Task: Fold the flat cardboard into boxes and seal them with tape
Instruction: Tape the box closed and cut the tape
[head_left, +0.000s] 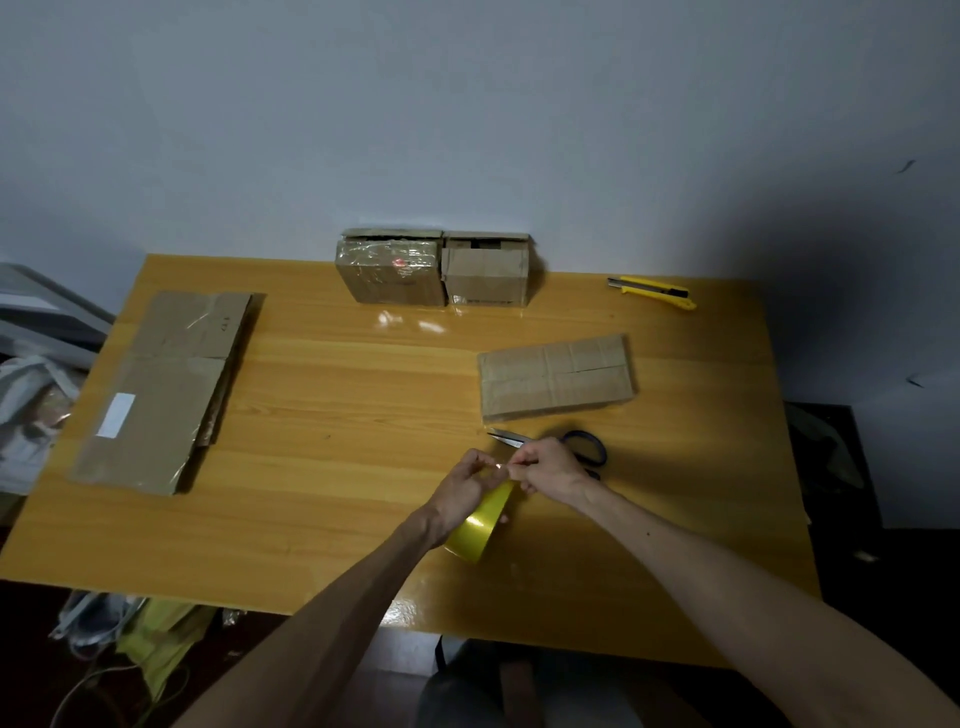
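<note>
A yellow tape roll stands on edge above the near middle of the wooden table. My left hand grips the roll from above. My right hand pinches the loose tape end at the top of the roll, fingertips meeting those of the left hand. A flat folded cardboard piece lies just beyond my hands. A stack of larger flat cardboard lies at the left. Two folded boxes stand side by side against the wall.
Black-handled scissors lie right behind my right hand, partly hidden by it. A yellow utility knife lies at the back right. Clutter and bags sit off the table's left edge. A dark cabinet stands to the right.
</note>
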